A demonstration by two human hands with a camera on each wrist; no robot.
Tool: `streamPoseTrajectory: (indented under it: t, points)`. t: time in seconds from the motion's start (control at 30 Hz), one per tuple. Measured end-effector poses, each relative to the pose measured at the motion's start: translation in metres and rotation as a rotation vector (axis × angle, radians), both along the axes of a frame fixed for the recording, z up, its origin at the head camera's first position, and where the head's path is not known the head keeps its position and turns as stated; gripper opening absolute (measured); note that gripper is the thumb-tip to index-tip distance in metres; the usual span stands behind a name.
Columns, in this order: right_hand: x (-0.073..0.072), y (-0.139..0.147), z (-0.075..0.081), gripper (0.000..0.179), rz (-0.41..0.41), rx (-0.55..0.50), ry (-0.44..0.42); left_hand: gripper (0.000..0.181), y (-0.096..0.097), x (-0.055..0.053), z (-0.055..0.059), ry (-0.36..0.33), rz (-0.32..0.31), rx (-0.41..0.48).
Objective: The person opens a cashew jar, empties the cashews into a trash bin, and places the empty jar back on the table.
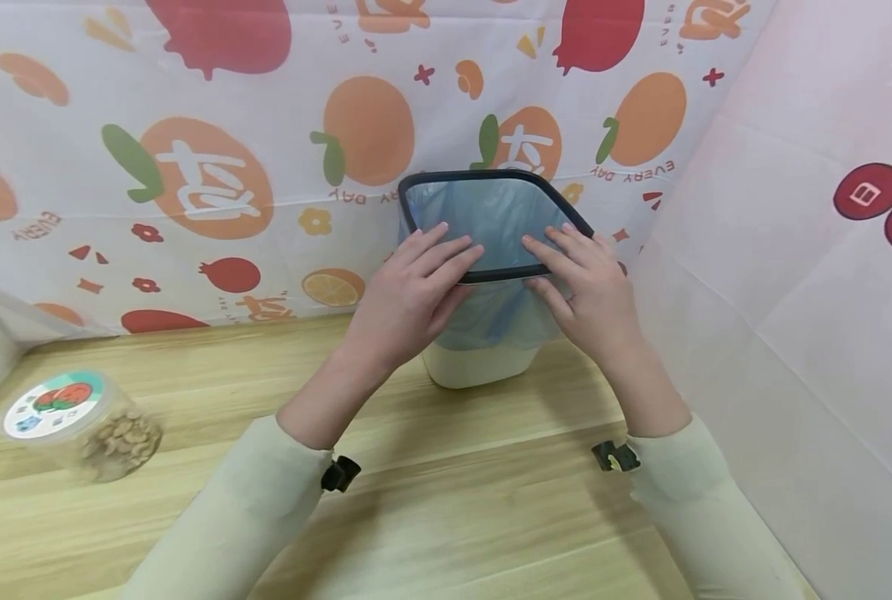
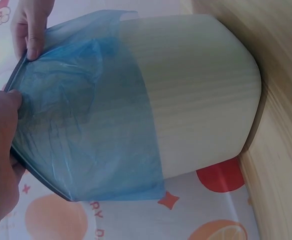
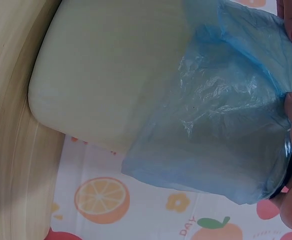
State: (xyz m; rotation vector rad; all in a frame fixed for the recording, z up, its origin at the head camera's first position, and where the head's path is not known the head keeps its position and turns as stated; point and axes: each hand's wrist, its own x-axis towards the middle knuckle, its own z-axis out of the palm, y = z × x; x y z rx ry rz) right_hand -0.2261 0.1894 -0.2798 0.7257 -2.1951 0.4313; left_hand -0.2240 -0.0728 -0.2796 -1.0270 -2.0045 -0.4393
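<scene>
A: ok, head view first. What are the hands doing?

B: Both gripping. Left hand (image 1: pixel 410 293) has the black ring (image 1: pixel 502 273) at its near left corner, right hand (image 1: pixel 594 293) has it on the near right. Fingers over the top, thumbs on the outside.

A: And the bin (image 1: pixel 479 368)?

B: Upright on the wooden tabletop (image 1: pixel 453 508), straight ahead of the person, just in front of the fruit-print cloth (image 1: pixel 296 262). A blue bag (image 1: pixel 483 321) lines it and hangs down outside. There's a clear jar of nuts (image 1: pixel 78 437) too, off left, well apart.

A: Left wrist cam?

B: Bin looks sideways there, but imo that's just the camera angle. Base is on the tabletop, the left hand is pinching up at the ring end, and the lower part of the bin is bare.

A: Right wrist?

B: Same deal, other side. Right hand pinches the edge, left hand shows further along it.

A: So which hand's nearer?

B: Neither, both are on it. I'd say what matters is the bin's long axis dropping straight down below both grips.
</scene>
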Motion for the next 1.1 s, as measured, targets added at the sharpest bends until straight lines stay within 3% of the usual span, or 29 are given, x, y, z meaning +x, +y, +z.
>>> streamPoseTrajectory:
  t: [0.63, 1.1]
  points:
    - [0.005, -0.020, 0.004, 0.044, 0.001, 0.020, -0.059, 0.041, -0.019, 0.009, 0.002, -0.014, -0.001, 0.025]
    - [0.009, -0.034, 0.005, 0.043, -0.001, 0.017, -0.057, 0.042, -0.031, 0.013, 0.002, -0.022, 0.008, 0.021]
